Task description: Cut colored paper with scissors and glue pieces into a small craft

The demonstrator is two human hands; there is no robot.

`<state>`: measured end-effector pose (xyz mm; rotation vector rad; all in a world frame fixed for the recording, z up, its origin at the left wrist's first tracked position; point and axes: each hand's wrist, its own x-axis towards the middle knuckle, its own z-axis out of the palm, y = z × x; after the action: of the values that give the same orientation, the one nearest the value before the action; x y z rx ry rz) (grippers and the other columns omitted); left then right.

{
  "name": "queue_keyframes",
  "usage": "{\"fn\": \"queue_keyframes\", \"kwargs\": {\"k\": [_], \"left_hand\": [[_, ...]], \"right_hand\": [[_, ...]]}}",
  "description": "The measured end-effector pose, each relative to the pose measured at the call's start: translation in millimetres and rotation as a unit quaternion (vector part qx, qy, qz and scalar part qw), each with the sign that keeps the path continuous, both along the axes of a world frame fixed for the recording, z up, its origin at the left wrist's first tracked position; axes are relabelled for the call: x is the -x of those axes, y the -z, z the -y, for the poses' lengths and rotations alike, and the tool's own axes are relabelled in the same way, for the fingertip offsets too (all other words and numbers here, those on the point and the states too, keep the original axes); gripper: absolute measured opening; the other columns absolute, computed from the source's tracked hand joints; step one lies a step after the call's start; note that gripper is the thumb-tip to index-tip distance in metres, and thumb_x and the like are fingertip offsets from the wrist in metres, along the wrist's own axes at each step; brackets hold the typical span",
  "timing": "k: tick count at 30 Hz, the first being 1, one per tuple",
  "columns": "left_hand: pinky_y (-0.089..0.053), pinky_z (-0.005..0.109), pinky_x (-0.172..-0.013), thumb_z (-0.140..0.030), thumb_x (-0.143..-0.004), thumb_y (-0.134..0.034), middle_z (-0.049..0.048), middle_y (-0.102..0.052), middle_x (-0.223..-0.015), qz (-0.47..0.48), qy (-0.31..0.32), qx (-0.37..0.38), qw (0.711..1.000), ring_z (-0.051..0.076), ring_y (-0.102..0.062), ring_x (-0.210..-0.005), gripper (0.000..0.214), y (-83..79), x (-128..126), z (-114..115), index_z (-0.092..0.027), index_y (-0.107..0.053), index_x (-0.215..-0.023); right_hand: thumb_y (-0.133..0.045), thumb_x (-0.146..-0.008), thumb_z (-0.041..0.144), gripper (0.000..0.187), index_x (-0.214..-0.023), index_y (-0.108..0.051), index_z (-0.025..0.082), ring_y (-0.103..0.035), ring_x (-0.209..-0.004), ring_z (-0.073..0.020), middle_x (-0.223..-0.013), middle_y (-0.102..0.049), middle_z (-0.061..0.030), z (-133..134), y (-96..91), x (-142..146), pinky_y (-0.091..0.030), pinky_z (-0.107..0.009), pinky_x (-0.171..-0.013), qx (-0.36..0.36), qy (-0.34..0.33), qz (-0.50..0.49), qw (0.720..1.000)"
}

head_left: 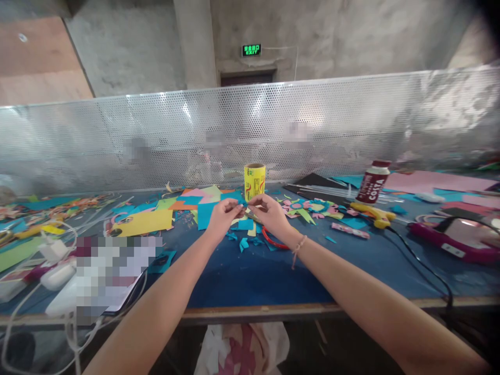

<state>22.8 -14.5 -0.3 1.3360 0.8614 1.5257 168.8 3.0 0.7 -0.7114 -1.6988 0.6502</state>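
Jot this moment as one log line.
left hand pinching blue piece | right hand pinching it too | yellow roll upright behind | glue gun at right

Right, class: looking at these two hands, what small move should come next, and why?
Probably a gentle pinch or fold of the small blue piece: the fingertips of the left hand and right hand meet at it, while the yellow corded tool lies out of hand.

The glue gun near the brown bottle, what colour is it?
The glue gun is yellow; the head view shows it best.
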Motion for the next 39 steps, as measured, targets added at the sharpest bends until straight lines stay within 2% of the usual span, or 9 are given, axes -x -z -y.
{"fn": "queue_keyframes", "kwargs": {"k": [7, 14, 20, 26, 32, 35, 39], "left_hand": [[-0.049, 0.03, -0.068, -0.03, -0.061, -0.068, 0.0029, -0.065, -0.066, 0.022, 0.016, 0.009, 1.0, 0.013, -0.061, -0.06, 0.027, 1.0, 0.2, -1.0, -0.013, -0.056, -0.078], [-0.048, 0.027, -0.066, -0.027, -0.06, -0.069, 0.0015, -0.064, -0.064, 0.067, 0.056, 0.032, 0.996, 0.011, -0.06, -0.059, 0.025, 1.1, -0.9, -0.9, -0.013, -0.056, -0.076], [-0.047, 0.024, -0.062, -0.024, -0.058, -0.07, 0.0005, -0.064, -0.061, 0.096, 0.09, 0.041, 0.99, 0.009, -0.059, -0.057, 0.021, -3.6, -0.3, 4.0, -0.013, -0.057, -0.071], [-0.047, 0.026, -0.064, -0.023, -0.058, -0.071, 0.0017, -0.065, -0.067, 0.113, 0.103, 0.053, 0.987, 0.009, -0.059, -0.057, 0.022, -3.8, 0.9, 3.6, -0.014, -0.057, -0.073], [-0.046, 0.025, -0.063, -0.024, -0.058, -0.071, 0.0004, -0.064, -0.063, 0.103, 0.113, 0.052, 0.987, 0.009, -0.057, -0.057, 0.021, -4.2, 0.6, 4.3, -0.014, -0.057, -0.071], [-0.046, 0.024, -0.063, -0.023, -0.06, -0.07, 0.0001, -0.063, -0.062, 0.101, 0.115, 0.045, 0.987, 0.008, -0.057, -0.056, 0.019, -4.8, 0.2, 4.7, -0.013, -0.057, -0.07], [-0.046, 0.025, -0.065, -0.023, -0.059, -0.07, -0.0006, -0.061, -0.06, 0.099, 0.1, 0.033, 0.989, 0.009, -0.057, -0.059, 0.02, -5.8, -1.6, 5.9, -0.013, -0.057, -0.07]], "right_hand": [[-0.055, -0.072, 0.024, 0.008, -0.078, -0.055, 0.019, -0.058, -0.074, -0.0141, -0.08, -0.06, -0.0031, 1.3, -1.5, -1.5, -0.047, -0.028, -0.067, 0.0, 0.002, 0.015, 1.0], [-0.054, -0.073, 0.024, 0.008, -0.079, -0.055, 0.019, -0.057, -0.073, -0.0134, -0.079, -0.061, -0.0025, 0.6, -0.5, -1.4, -0.047, -0.028, -0.068, -0.015, 0.005, 0.011, 1.0], [-0.049, -0.077, 0.027, 0.01, -0.08, -0.055, 0.019, -0.057, -0.069, -0.0127, -0.078, -0.06, -0.0022, 9.3, -4.9, -0.8, -0.047, -0.027, -0.064, -0.018, 0.001, 0.004, 1.0], [-0.048, -0.078, 0.027, 0.009, -0.081, -0.054, 0.02, -0.056, -0.07, -0.0134, -0.08, -0.059, -0.0025, 14.9, -8.9, -2.1, -0.047, -0.028, -0.065, -0.059, 0.003, 0.025, 0.998], [-0.045, -0.08, 0.024, 0.01, -0.08, -0.053, 0.021, -0.053, -0.075, -0.0142, -0.081, -0.055, -0.0036, 18.2, -11.2, -2.8, -0.047, -0.027, -0.064, -0.112, 0.002, 0.055, 0.992], [-0.045, -0.08, 0.023, 0.008, -0.08, -0.052, 0.021, -0.053, -0.078, -0.0141, -0.083, -0.053, -0.0033, 18.3, -11.2, -2.5, -0.047, -0.027, -0.066, -0.108, -0.009, 0.055, 0.993], [-0.047, -0.078, 0.024, 0.005, -0.08, -0.05, 0.02, -0.053, -0.077, -0.0137, -0.082, -0.053, -0.0028, 16.1, -10.0, -1.2, -0.047, -0.026, -0.064, -0.065, -0.022, 0.026, 0.997]]}}
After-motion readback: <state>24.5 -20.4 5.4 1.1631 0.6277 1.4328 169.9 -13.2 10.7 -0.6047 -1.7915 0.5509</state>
